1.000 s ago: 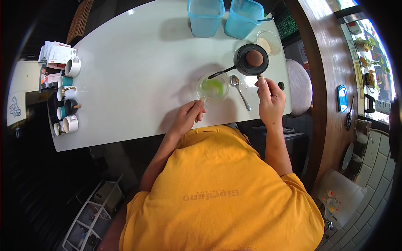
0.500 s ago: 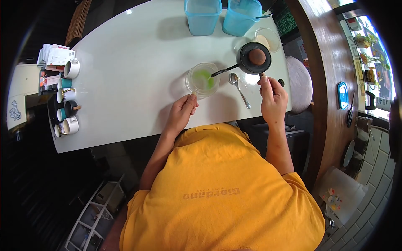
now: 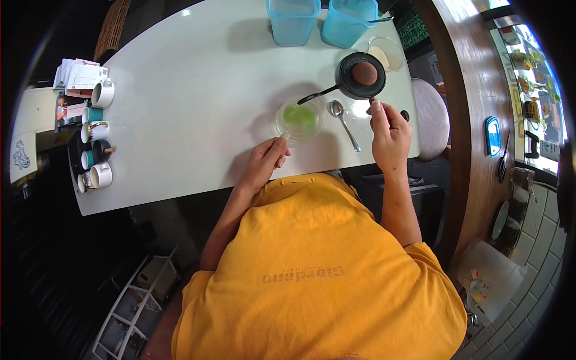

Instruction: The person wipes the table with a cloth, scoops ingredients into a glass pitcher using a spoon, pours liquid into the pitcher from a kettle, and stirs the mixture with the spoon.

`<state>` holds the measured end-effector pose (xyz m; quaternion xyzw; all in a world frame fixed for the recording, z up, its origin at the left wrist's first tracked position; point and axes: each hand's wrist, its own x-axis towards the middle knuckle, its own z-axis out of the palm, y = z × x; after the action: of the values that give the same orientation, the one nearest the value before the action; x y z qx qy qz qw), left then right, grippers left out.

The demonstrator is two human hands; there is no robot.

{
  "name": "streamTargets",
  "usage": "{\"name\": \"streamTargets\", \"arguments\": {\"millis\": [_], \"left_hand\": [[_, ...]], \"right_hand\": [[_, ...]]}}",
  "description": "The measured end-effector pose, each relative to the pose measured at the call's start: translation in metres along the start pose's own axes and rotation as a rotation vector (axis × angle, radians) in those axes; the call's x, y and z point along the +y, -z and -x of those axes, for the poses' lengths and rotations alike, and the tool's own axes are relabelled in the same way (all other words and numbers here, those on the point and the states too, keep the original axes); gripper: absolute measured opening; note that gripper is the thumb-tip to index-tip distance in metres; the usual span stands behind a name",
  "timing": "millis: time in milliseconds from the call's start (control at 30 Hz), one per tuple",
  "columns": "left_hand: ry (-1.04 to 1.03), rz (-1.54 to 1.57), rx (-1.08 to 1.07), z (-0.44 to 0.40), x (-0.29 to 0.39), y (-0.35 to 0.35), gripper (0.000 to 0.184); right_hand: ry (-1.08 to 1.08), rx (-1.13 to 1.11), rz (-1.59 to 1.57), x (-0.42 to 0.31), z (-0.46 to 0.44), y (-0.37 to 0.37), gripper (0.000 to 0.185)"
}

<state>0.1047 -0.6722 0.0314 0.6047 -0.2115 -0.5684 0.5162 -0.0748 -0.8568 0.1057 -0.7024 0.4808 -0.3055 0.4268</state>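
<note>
My left hand (image 3: pixel 265 161) is closed on the handle of a clear glass cup (image 3: pixel 300 118) with bright green contents. My right hand (image 3: pixel 391 133) grips a black gooseneck kettle (image 3: pixel 350 86) with a round brown knob on its lid, and the fingers cover most of its handle. The thin curved spout points left, its tip over the far side of the cup. Whether liquid is flowing from it I cannot make out. Between the cup and my right hand, a metal spoon (image 3: pixel 345 126) lies on the white table (image 3: pixel 192 108).
Two light blue plastic containers (image 3: pixel 294 27) stand at the far edge, one with a dark handle sticking out. Behind the kettle is a clear bowl (image 3: pixel 390 54) with pale contents. Several mugs (image 3: pixel 103 94) line the left edge. A grey stool (image 3: pixel 430 120) is at the right.
The glass cup, held in my left hand, has moved slightly right and now leans differently. The kettle has shifted slightly up and left, with its spout tip nearer the cup's far rim.
</note>
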Motion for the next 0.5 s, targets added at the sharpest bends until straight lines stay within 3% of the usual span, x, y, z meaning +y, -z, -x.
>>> {"name": "streamTargets", "arguments": {"millis": [500], "left_hand": [[-0.114,0.0,0.062,-0.007,0.008,0.012,0.037]], "right_hand": [[0.012,0.019,-0.046,0.01,0.002,0.002,0.03]]}}
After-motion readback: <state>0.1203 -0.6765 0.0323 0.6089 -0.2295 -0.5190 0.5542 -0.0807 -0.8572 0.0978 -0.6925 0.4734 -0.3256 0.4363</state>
